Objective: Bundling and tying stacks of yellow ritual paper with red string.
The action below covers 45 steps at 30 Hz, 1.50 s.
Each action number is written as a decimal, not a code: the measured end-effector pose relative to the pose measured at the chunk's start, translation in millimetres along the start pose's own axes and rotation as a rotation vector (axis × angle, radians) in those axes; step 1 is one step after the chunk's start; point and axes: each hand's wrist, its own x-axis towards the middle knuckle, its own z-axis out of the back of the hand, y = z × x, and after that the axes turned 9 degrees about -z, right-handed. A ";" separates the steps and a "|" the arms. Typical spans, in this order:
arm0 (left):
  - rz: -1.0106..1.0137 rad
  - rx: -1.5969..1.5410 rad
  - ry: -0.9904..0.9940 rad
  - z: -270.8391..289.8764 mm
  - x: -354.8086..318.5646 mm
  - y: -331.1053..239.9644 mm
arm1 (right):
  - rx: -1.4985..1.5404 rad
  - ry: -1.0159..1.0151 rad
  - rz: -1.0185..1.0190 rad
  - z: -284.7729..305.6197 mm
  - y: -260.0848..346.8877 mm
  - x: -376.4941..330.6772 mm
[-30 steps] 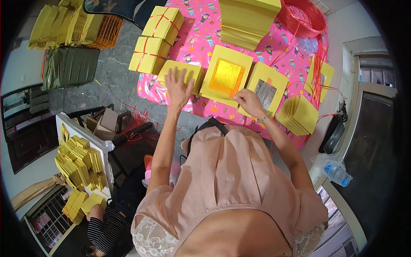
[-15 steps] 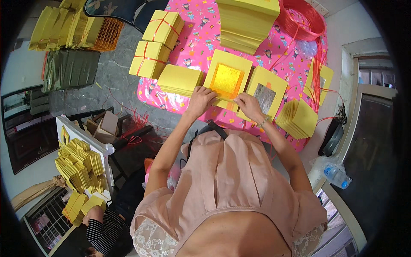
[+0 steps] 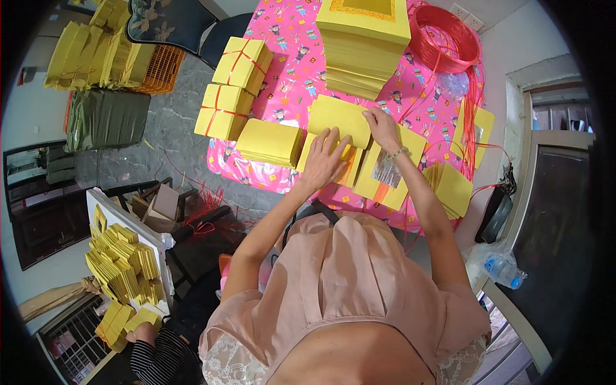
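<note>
A yellow paper sheet (image 3: 338, 119) lies in front of me on the pink table. Its far part is folded over, plain side up, and a strip of gold and orange panel shows below the fold. Spread across its near part is my left hand (image 3: 326, 157), fingers apart. My right hand (image 3: 384, 131) pinches the folded part at its right edge. To the right lies a yellow sheet with a silver panel (image 3: 387, 172), partly under my right wrist. On the left sits a stack of folded yellow papers (image 3: 268, 142).
A tall stack of yellow sheets (image 3: 359, 54) stands behind, beside a coil of red plastic strip (image 3: 449, 61). Two tied paper bundles (image 3: 221, 112) lie at left, more folded papers (image 3: 452, 189) at right. Another person's hand (image 3: 142, 332) handles papers at a white table, lower left.
Both hands have left the sheet's near edge. The sheet's far part is now folded over its gold panel. My right hand has moved away from me, and my left fingers have spread.
</note>
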 end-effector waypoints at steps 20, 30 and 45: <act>0.050 0.026 0.145 -30.4 11.0 20.0 | -0.393 -0.068 0.302 -50.3 16.3 21.4; 0.061 -0.101 0.073 -32.0 9.0 27.9 | -0.369 -0.088 0.291 -53.7 19.3 20.2; 0.079 0.100 0.139 -28.4 3.1 22.7 | -0.411 -0.040 0.397 -42.0 1.8 -59.9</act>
